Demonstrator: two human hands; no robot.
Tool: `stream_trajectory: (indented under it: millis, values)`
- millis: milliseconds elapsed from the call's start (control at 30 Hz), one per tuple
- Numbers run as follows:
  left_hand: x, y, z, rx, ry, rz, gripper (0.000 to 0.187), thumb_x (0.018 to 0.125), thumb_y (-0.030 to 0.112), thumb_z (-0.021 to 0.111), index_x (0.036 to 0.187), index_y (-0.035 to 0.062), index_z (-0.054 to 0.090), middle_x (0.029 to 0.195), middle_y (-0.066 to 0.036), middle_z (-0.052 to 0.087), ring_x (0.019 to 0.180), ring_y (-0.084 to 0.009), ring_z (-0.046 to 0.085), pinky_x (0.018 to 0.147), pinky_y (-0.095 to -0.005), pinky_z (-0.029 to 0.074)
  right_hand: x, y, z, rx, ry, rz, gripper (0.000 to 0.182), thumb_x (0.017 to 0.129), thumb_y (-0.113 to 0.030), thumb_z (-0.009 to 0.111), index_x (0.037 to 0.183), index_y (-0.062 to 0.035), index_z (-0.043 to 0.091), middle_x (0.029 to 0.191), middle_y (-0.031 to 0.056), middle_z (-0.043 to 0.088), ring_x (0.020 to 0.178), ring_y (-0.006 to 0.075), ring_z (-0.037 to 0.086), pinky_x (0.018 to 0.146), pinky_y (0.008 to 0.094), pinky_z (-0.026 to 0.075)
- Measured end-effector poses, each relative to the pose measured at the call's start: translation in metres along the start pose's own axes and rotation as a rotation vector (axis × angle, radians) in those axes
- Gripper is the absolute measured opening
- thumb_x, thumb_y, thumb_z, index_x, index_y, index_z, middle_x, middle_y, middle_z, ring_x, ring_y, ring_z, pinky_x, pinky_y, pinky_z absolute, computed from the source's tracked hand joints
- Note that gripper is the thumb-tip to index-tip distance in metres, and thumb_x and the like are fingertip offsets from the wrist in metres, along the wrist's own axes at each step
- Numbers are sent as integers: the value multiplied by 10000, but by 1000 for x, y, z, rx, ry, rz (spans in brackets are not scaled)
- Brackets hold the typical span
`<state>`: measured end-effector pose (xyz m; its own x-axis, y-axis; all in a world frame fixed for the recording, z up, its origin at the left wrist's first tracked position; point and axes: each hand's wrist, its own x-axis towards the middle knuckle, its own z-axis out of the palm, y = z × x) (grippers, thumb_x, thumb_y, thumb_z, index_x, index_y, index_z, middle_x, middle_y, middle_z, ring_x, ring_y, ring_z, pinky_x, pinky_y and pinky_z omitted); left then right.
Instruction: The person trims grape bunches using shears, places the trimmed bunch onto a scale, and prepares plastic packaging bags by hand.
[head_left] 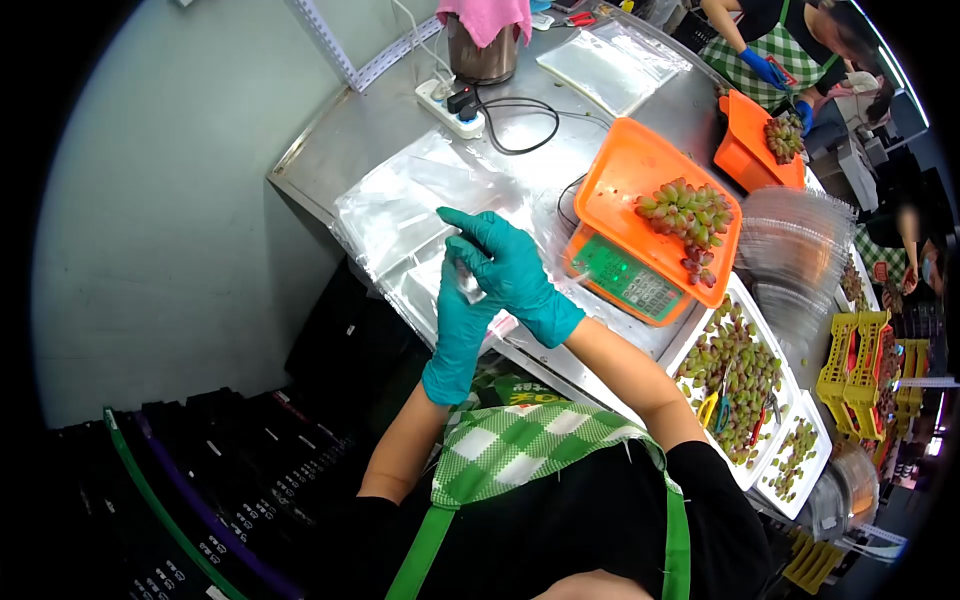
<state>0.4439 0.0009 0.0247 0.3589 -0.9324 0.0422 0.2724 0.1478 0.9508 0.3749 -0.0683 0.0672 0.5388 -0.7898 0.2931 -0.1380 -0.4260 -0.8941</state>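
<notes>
My left hand and my right hand, both in teal gloves, meet over the near left part of the metal table. The left hand's fingers are bent around a bit of shiny clear plastic that shows between the palms. Curled fingers of my right hand press against the left fingertips, one finger stretching up and left; what they pinch is hidden. Beneath and beyond the hands lie clear plastic bags. Right of them, an orange tray with a bunch of grapes rests on a scale with a lit green display.
White trays of loose grapes, with scissors, stand to the right. Stacked clear plastic containers lie behind. A power strip and a pot stand at the back. Across the table, a person in blue gloves works by another orange tray.
</notes>
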Motion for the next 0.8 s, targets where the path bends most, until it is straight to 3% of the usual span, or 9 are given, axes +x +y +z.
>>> stream_trajectory:
  millis: [33,133,167,300,367,400,533,700,800]
  values:
    - [4,5,7,-146,-23,-17,689,715,182,683,1262,23,294,1156,-64,424,1019,-163,441,844,-301,394,1,-7,-4,374,-97,211,356,845,-183,524,1186,-91,482,792,11,534,669,72,486,596,200,406]
    - [2,29,24,-293,-37,-47,355,848,161,514,1171,36,434,1080,-78,512,974,-187,514,772,-321,462,3,-31,-37,754,-76,265,524,876,-406,395,1288,-89,326,1007,53,567,809,80,547,689,184,442]
    - [2,28,25,-256,24,-86,323,861,152,486,1156,25,459,1043,-97,548,927,-200,548,739,-304,477,4,-27,-48,945,-97,225,507,856,-248,498,1292,-79,301,1047,63,548,899,122,546,758,225,449]
    - [10,50,40,-179,-26,-24,279,850,121,497,1108,15,511,908,-105,605,719,-145,583,666,-249,483,-22,-29,-79,-76,90,-212,806,620,-203,731,1298,-119,304,1200,86,445,1102,234,425,938,330,341]
    - [10,53,52,-169,-50,-28,212,827,116,538,1010,9,552,827,-74,611,645,-106,554,614,-215,461,-39,-21,-80,6,24,-172,797,600,-219,744,1283,-137,341,1140,70,483,1017,211,476,879,306,381]
    - [10,48,63,-100,74,25,122,801,87,572,898,13,574,750,-40,598,610,-80,525,559,-197,428,-50,-21,-85,72,27,40,734,597,-219,747,1244,-146,408,1026,47,535,889,172,521,782,286,423]
    - [5,55,102,-66,130,174,99,709,23,638,732,50,545,611,9,535,411,-36,399,350,-164,286,-76,-32,-108,53,234,-91,364,682,-107,680,1034,-116,590,751,33,578,652,130,557,604,246,456]
    - [1,73,135,112,-205,248,325,647,-20,677,938,82,576,645,66,448,494,-5,358,415,-146,285,-101,-37,-165,153,689,-161,259,740,20,581,984,-63,605,772,44,585,699,103,583,589,232,465]
    - [-9,80,152,435,-488,336,384,699,-38,627,1056,89,565,604,69,363,517,-40,334,455,-178,294,-119,-40,-193,-103,851,-190,279,727,31,570,986,-67,599,809,68,583,697,160,578,619,264,469]
